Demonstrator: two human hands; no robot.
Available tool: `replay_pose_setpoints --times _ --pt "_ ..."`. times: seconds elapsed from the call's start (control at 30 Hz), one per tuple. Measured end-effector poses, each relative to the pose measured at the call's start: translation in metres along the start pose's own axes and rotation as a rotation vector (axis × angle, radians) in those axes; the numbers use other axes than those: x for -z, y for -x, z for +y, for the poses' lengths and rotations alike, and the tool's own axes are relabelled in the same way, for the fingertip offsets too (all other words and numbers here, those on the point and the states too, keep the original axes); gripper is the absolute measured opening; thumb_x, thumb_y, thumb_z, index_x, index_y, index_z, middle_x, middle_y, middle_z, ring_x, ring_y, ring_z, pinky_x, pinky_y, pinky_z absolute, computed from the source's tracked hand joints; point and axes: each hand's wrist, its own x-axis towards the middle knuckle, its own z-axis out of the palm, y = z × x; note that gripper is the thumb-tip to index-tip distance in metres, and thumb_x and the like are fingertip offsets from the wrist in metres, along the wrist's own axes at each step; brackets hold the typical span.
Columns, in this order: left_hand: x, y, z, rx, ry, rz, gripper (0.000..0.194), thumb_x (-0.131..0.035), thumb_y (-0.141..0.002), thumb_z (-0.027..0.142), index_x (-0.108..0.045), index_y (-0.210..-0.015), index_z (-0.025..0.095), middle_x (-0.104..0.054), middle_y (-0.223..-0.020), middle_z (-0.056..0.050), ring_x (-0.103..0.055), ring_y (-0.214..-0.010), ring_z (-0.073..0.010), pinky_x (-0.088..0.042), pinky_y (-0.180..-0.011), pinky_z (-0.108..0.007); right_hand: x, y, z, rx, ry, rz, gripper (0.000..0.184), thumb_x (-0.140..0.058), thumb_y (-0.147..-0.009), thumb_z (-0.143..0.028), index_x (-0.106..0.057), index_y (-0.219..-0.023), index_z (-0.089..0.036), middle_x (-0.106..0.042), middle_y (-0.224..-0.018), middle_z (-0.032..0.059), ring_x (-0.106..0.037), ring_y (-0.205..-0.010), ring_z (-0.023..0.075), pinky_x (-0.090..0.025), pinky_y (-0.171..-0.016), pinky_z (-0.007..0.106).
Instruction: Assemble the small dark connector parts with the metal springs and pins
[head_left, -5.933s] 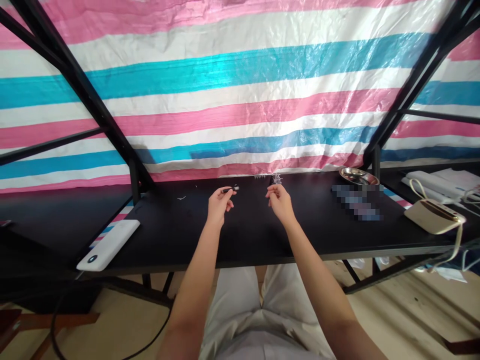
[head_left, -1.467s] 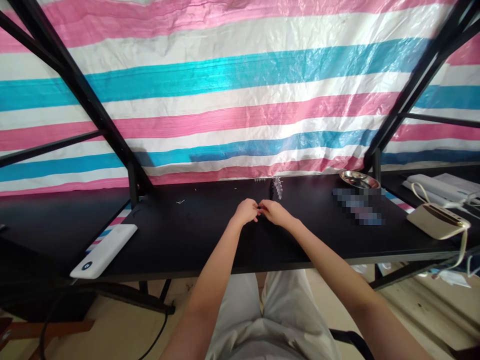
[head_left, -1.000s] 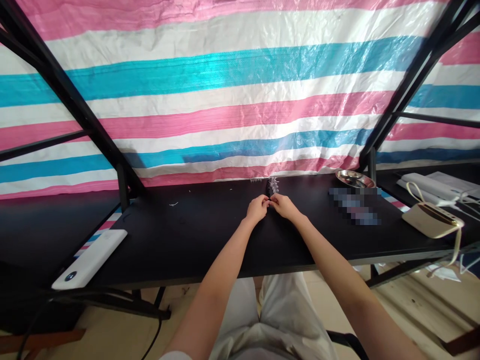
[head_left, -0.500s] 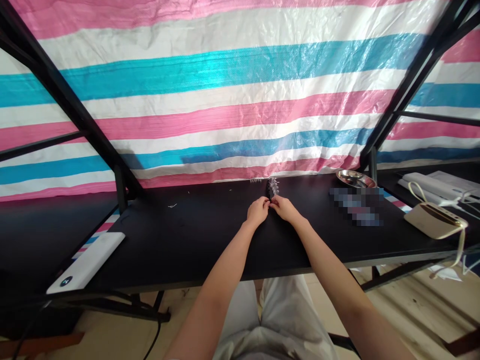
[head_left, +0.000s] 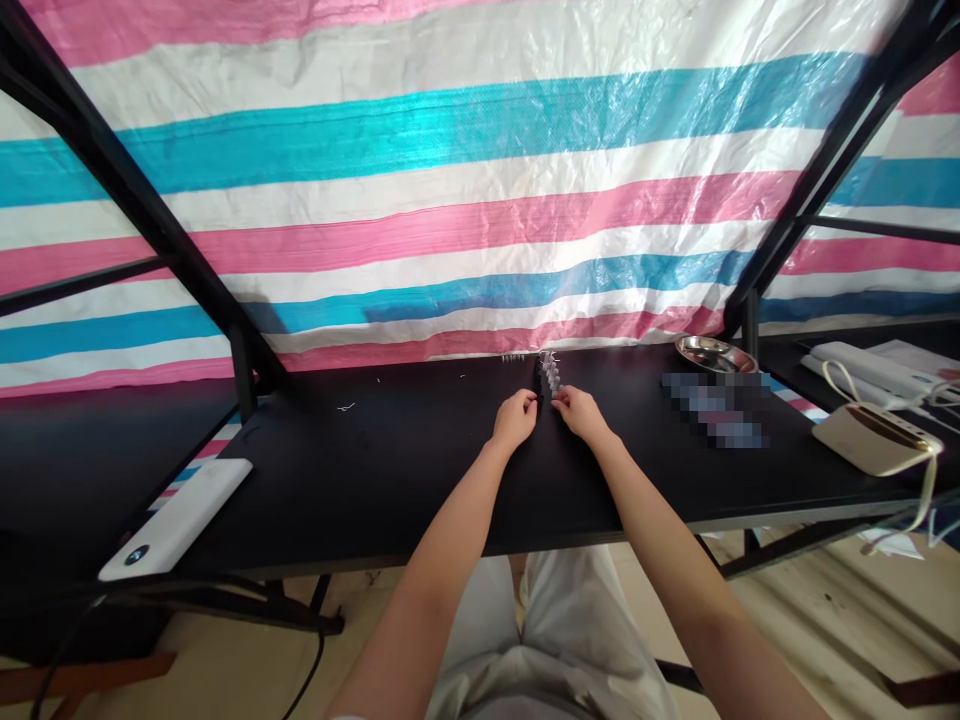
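Both my hands rest on a black table near its far edge. My left hand is curled, its fingertips pinched at the near end of a short row of small black and silvery parts. My right hand sits just right of that row, fingers pinched together close to it. What either pinch holds is too small to make out. A few tiny silvery pieces lie behind the row by the striped sheet.
A metal dish stands at the back right, with a blurred patch in front of it. A white power bank lies at the table's left corner. A beige device with a cord sits on the right. Black frame bars rise at both sides.
My hands, apart 5.9 s ago, came together, then moved forward to the row of parts. In the last half second the right hand shifted slightly right, away from the left.
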Motion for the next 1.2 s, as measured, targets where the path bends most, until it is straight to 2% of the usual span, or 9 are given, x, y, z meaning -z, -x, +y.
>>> replay_pose_setpoints --times 0.23,0.4,0.5,0.6,0.87,1.0,1.07,1.2 --pt "0.002 0.001 -0.008 0.081 0.128 0.182 0.018 -0.044 -0.079 0.016 -0.06 -0.085 0.017 -0.062 -0.067 -0.001 -0.057 -0.06 -0.0098 -0.044 -0.064 -0.021 0.005 0.003 0.001 -0.067 0.055 0.014 0.01 -0.061 -0.073 -0.025 -0.061 -0.079 -0.017 -0.06 -0.066 0.0017 -0.053 -0.06 0.0124 -0.039 -0.059 0.023" --pt "0.008 0.003 -0.004 0.327 0.47 0.2 0.018 -0.04 -0.078 0.017 -0.056 -0.086 0.014 -0.056 -0.06 0.002 -0.044 -0.037 -0.0049 -0.035 -0.041 -0.018 0.016 0.011 0.008 -0.029 -0.042 -0.041 0.017 -0.062 -0.071 -0.029 -0.061 -0.083 -0.016 -0.058 -0.065 0.0001 -0.053 -0.059 0.0119 -0.04 -0.059 0.023" --pt "0.01 0.005 0.001 0.427 0.619 0.225 0.016 -0.042 -0.076 0.016 -0.055 -0.084 0.013 -0.054 -0.059 0.003 -0.04 -0.033 -0.0031 -0.03 -0.037 -0.016 0.02 0.016 0.013 0.028 -0.074 -0.082 0.019 -0.059 -0.072 -0.029 -0.062 -0.085 -0.015 -0.057 -0.065 -0.0003 -0.052 -0.058 0.0116 -0.04 -0.059 0.023" --pt "0.011 0.005 0.004 0.466 0.691 0.234 0.016 -0.042 -0.074 0.014 -0.055 -0.084 0.013 -0.053 -0.057 0.004 -0.039 -0.033 -0.0025 -0.029 -0.037 -0.016 0.022 0.019 0.016 0.03 -0.056 -0.075 0.018 -0.058 -0.073 -0.029 -0.062 -0.084 -0.015 -0.056 -0.064 -0.0002 -0.051 -0.058 0.0122 -0.04 -0.059 0.024" --pt "0.014 0.007 0.007 0.481 0.717 0.208 0.016 -0.043 -0.076 0.015 -0.055 -0.085 0.012 -0.052 -0.057 0.003 -0.039 -0.034 -0.0022 -0.026 -0.036 -0.015 0.02 0.019 0.017 0.066 0.011 -0.059 0.014 -0.057 -0.073 -0.027 -0.062 -0.08 -0.016 -0.056 -0.065 0.0007 -0.051 -0.06 0.0129 -0.039 -0.06 0.024" --pt "0.012 0.007 0.005 0.446 0.647 0.2 0.017 -0.043 -0.078 0.018 -0.056 -0.088 0.013 -0.053 -0.059 0.003 -0.039 -0.035 -0.0025 -0.029 -0.038 -0.015 0.019 0.019 0.016 0.058 0.01 -0.055 0.015 -0.056 -0.073 -0.027 -0.062 -0.081 -0.016 -0.056 -0.065 0.0008 -0.05 -0.059 0.0127 -0.039 -0.059 0.024" --pt "0.01 0.009 0.004 0.379 0.547 0.174 0.021 -0.043 -0.08 0.021 -0.057 -0.093 0.014 -0.054 -0.06 0.003 -0.04 -0.036 -0.0035 -0.032 -0.04 -0.016 0.019 0.019 0.016 0.056 0.006 -0.052 0.015 -0.056 -0.073 -0.027 -0.062 -0.082 -0.016 -0.055 -0.065 0.0006 -0.05 -0.059 0.0125 -0.039 -0.059 0.024" --pt "0.008 0.016 0.008 0.129 0.206 0.081 0.03 -0.044 -0.082 0.025 -0.057 -0.109 0.021 -0.059 -0.066 0.002 -0.05 -0.05 -0.0072 -0.041 -0.057 -0.019 0.019 0.019 0.014 0.038 0.014 -0.046 0.015 -0.057 -0.073 -0.026 -0.062 -0.084 -0.016 -0.055 -0.065 0.0 -0.05 -0.059 0.0123 -0.039 -0.06 0.024"
